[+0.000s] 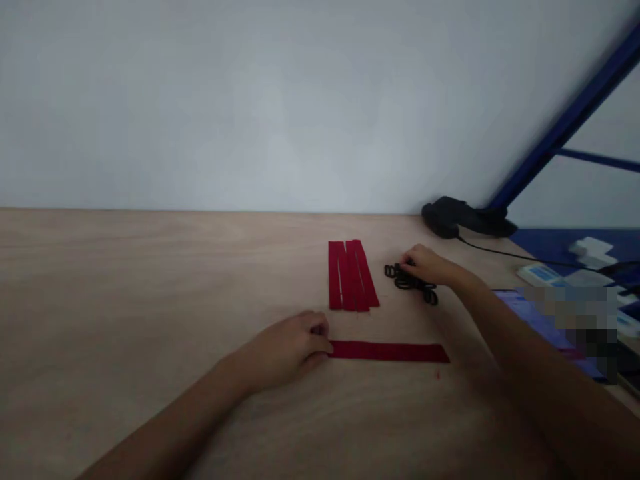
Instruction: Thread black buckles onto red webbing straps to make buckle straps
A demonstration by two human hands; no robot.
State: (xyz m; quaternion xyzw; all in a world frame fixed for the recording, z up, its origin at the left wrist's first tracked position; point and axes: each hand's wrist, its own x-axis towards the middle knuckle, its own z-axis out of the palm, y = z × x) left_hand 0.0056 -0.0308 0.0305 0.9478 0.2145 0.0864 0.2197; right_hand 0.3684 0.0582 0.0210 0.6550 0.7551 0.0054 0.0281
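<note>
As the person reaches across the pale wood-grained surface (150, 280), the left hand (285, 350) sits curled against the end of a long, flat red fabric strip (390, 351), whose long axis runs crosswise, left to right. The right hand (430, 265) lies over a loose tangle of small black rings (410, 285). I can't tell whether either grip has closed on anything. Just beyond, a group of narrow matte red fabric strips (353, 275) lies side by side, slightly fanned, pointing away from the person.
</note>
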